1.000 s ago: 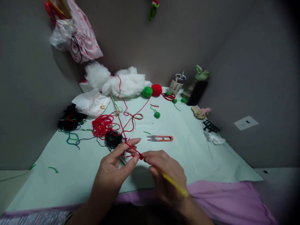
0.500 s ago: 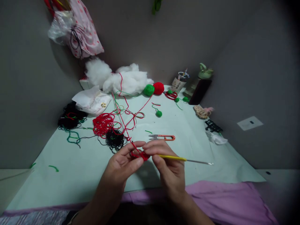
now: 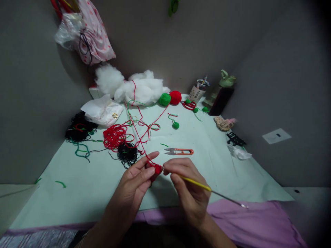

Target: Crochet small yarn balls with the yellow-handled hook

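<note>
From the red piece, the broadest lane over the worktop runs out between 2 and 3 o'clock, right of the snips just beyond the right fingers and short of the crumpled plastic. A red strand climbs toward 11 o'clock — barring a low sideways pass — while black yarn and a red heap crowd 10 o'clock. White stuffing closes the back between 11 and 12. Flat room stretches at 9 o'clock; the yellow hook juts toward 4 o'clock.
</note>
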Demonstrator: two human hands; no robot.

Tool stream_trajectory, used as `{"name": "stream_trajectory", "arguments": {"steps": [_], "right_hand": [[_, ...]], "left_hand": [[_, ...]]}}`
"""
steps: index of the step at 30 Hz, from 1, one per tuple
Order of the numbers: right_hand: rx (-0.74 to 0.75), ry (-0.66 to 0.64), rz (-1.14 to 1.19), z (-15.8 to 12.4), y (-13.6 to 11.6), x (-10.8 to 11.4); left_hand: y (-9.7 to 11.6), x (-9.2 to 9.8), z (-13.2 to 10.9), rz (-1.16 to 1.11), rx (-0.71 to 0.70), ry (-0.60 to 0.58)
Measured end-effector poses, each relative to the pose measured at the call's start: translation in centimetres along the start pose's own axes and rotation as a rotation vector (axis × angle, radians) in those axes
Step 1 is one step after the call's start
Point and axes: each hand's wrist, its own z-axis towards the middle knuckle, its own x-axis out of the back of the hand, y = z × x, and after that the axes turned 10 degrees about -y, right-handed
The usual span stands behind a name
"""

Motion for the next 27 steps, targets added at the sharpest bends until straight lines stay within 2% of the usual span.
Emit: {"name": "stream_trajectory", "arguments": {"steps": [10,14,16,18,21,23,27], "right_hand": [[-0.186,0.187,0.437,0.2,0.1,0.1],[-0.213,0.167,0.541,0.5,0.0,0.1],[-0.180,0.089,0.419,0.2,0.0,0.0],[-0.071,0.008,0.107,-0.2,0.2,-0.2],[0.146,-0.055,-0.309,-0.9,0.5,-0.6],[0.151,-0.026,-0.319,-1.2,0.5,-0.8],[-0.031,0.093,0.011,-0.9,0.3,-0.7]], "left_hand": [[0.3,0.1,-0.3,0.042,-0.016,0.097],[0.0,-0.2,-0.4,0.168,-0.061,0.128],[-0.4,-0.6,-0.5,0.273,-0.146,0.151],[-0.8,-1.1,-0.6,0.345,-0.216,0.170],[-1.2,-1.5,-0.8,0.281,-0.168,0.142],[-1.3,-1.4,-0.8,0.164,-0.083,0.093],[-0.6,-0.5,-0.5,-0.010,-0.021,0.028]]}}
